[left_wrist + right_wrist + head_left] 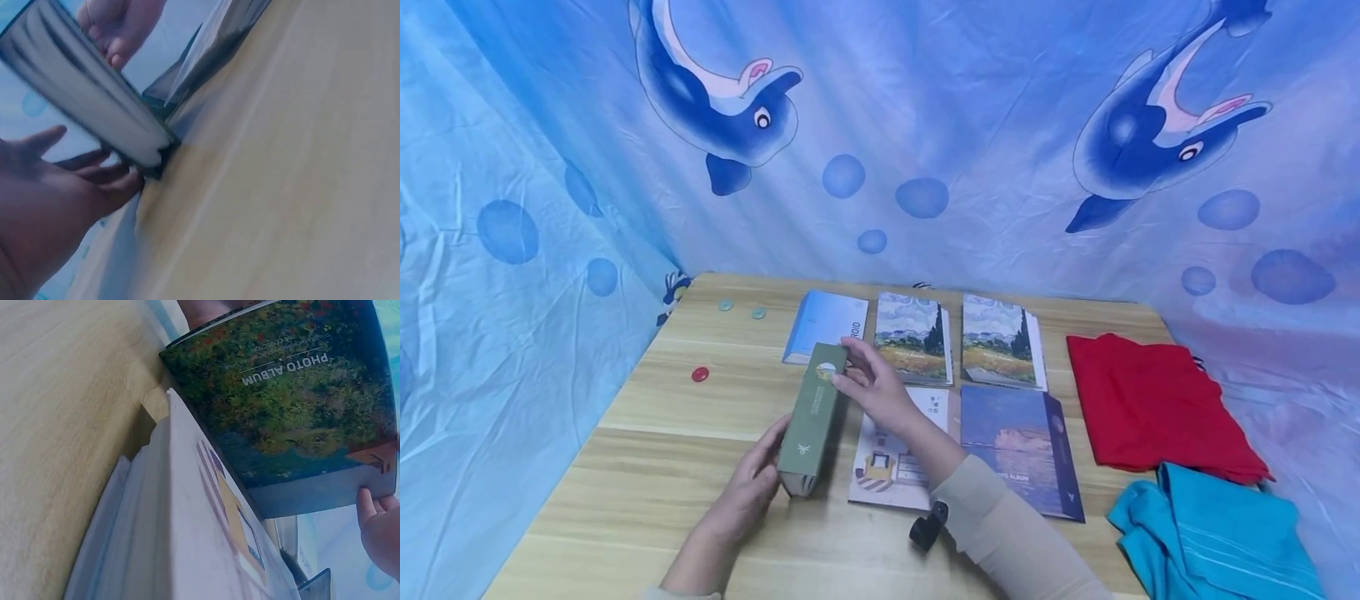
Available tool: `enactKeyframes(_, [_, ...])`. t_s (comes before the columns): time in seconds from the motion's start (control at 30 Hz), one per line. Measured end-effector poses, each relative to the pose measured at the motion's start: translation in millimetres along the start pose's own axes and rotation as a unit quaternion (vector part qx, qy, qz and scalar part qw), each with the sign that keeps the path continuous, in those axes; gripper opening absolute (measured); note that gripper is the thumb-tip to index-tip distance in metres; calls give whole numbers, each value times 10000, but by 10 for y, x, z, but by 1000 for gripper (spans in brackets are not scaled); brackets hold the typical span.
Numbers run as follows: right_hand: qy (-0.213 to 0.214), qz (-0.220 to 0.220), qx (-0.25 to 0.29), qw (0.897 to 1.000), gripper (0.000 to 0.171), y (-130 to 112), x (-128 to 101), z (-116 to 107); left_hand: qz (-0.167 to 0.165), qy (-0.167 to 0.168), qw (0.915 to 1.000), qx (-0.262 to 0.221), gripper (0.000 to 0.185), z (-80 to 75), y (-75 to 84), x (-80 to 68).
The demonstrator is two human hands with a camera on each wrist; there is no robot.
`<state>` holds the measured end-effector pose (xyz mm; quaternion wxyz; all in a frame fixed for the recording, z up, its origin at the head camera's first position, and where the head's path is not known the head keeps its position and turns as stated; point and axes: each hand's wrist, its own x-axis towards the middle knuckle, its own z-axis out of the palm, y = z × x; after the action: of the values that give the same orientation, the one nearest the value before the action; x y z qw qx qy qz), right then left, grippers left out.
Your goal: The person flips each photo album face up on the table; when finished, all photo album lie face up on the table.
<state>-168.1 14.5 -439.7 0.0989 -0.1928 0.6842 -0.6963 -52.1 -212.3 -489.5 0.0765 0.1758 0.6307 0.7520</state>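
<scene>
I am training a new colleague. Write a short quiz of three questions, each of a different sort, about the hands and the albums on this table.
1. True or false: both hands hold the green photo album standing on its edge.
2. Which cloth lies nearer the person? A) red cloth B) teal cloth
3. Fill in: the left hand grips the album's ____ end, the right hand its far end.

Key: 1 true; 2 B; 3 near.
</scene>
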Motion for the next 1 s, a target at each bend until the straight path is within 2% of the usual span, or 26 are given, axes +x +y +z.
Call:
enactKeyframes(0.17, [66, 234, -454, 9987, 65, 42, 8, 58, -123, 134, 9998, -36, 64, 35, 60, 10])
enactKeyframes(0.3, [-90, 548, -853, 9948, 61, 134, 25, 94, -378, 535, 9978, 90, 64, 32, 95, -6])
enactKeyframes(0.37, [-277, 691, -1094, 9912, 59, 178, 39, 102, -372, 801, 9961, -68, 62, 18, 112, -11])
enactKeyframes(0.43, [-468, 815, -1468, 9847, 60, 213, 56, 102, -255, 1139, 9924, -395, 58, -1, 128, -5])
enactKeyframes(0.5, [-612, 916, -2069, 9722, 63, 240, 66, 98, -156, 1532, 9857, -681, 54, -24, 142, 14])
enactKeyframes(0.57, [-690, 928, -2635, 9577, 66, 262, 67, 89, -271, 1923, 9780, -757, 51, -42, 151, 37])
enactKeyframes(0.63, [-774, 903, -3047, 9450, 70, 282, 64, 81, -610, 2174, 9730, -472, 50, -66, 144, 56])
enactKeyframes(0.67, [-814, 877, -3210, 9395, 71, 290, 59, 78, -815, 2248, 9708, -174, 51, -79, 142, 62])
enactKeyframes(0.77, [-949, 793, -3383, 9329, 73, 304, 56, 75, -1330, 2268, 9622, 714, 56, -112, 132, 86])
enactKeyframes(0.9, [-1050, 802, -3350, 9329, 72, 302, 64, 67, -1507, 2132, 9516, 1621, 58, -142, 133, 117])
enactKeyframes(1.0, [-1066, 848, -3160, 9389, 70, 279, 49, 39, -1401, 2008, 9415, 2317, 60, -158, 141, 128])
